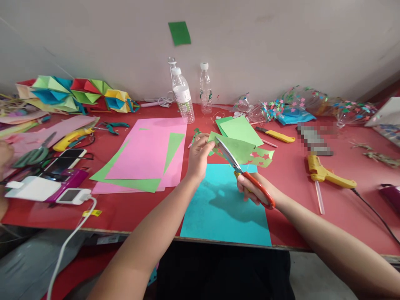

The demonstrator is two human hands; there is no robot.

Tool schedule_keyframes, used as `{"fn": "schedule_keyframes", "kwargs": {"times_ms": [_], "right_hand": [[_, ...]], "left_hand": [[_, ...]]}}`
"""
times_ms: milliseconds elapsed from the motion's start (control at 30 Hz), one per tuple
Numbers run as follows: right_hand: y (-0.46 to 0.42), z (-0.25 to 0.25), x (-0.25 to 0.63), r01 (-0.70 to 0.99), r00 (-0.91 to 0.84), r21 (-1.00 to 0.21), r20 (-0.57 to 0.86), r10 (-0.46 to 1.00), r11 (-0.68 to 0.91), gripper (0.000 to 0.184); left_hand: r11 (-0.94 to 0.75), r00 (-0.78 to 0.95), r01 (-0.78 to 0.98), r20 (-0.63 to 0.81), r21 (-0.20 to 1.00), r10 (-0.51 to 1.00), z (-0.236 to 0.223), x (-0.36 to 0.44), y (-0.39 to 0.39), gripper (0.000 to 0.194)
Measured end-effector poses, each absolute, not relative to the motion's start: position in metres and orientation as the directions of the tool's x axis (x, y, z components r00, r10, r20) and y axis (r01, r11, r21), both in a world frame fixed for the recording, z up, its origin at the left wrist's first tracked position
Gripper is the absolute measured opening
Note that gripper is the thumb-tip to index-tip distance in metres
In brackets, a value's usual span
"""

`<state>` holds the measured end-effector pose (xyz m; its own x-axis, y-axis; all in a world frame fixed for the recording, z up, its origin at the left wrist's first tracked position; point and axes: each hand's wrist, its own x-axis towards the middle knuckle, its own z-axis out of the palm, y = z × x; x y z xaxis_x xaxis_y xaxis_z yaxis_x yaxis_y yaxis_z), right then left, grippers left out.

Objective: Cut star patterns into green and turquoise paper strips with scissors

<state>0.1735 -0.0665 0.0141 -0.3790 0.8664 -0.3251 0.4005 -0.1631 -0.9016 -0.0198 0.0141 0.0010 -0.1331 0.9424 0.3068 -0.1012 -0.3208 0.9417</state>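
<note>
Left grip (198, 159): clamped on thin, matte green paper (242, 149). Right grip (249, 194): clamped on red-handled scissors (231, 157), slim metal blades overlapping the paper near a flat cyan sheet's (200, 216) far edge. Red surface (290, 225) shows between sheet and yellow glue gun (323, 173).

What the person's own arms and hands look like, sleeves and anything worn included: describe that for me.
The left arm and right arm are bare as far as the picture shows, with no sleeves in view. The left hand and right hand are ungloved. No watch or bracelet shows at either wrist.
</note>
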Motion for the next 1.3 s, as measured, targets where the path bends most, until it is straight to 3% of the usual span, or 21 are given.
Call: {"fn": "schedule_keyframes", "kwargs": {"times_ms": [267, 700, 1300], "right_hand": [[-0.067, 0.013, 0.173, 0.318, -0.419, -0.933, -0.3, 0.857, -0.171, 0.056], [-0.07, 0.008, 0.166, 0.251, -0.406, -0.946, -0.297, 0.864, -0.207, 0.064], [-0.071, 0.016, 0.166, 0.404, -0.265, -0.884, -0.36, 0.895, -0.236, 0.057]], "left_hand": [[-0.379, -0.053, -0.132, 0.375, 0.916, 0.925, -0.002, -0.019, 0.014, 0.018], [-0.311, -0.016, -0.248, 0.317, 0.917, 0.948, -0.008, -0.014, 0.013, 0.019], [-0.315, -0.032, -0.256, 0.317, 0.914, 0.948, -0.01, -0.018, 0.016, 0.015]]}}
